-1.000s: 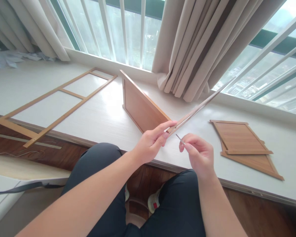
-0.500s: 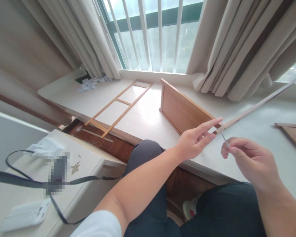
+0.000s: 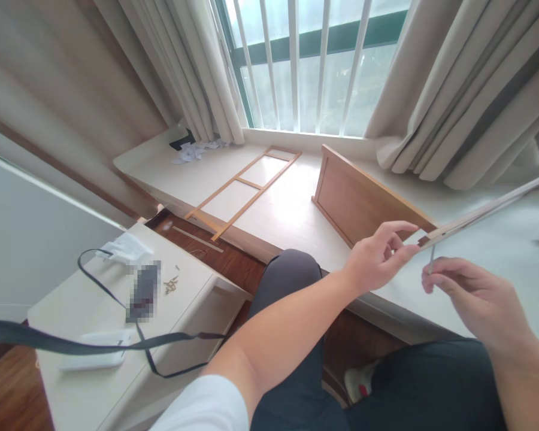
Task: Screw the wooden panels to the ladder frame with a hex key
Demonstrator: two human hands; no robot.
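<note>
My left hand pinches the near end of a long thin wooden strip that runs up and right off the frame. My right hand is closed on a small metal nail, held upright just under the strip's end. Behind my hands a brown wooden panel stands tilted on the white window ledge. A ladder-like wooden frame lies flat on the ledge to the left.
A white side table at the lower left carries several small screws, a dark strap, a white flat device and a blurred dark object. Curtains hang on both sides of the barred window. Crumpled paper lies in the ledge's far corner.
My view has swung left, bringing the side table into sight and pushing the panels at the right out of frame. The nail has turned upright under the strip's end.
</note>
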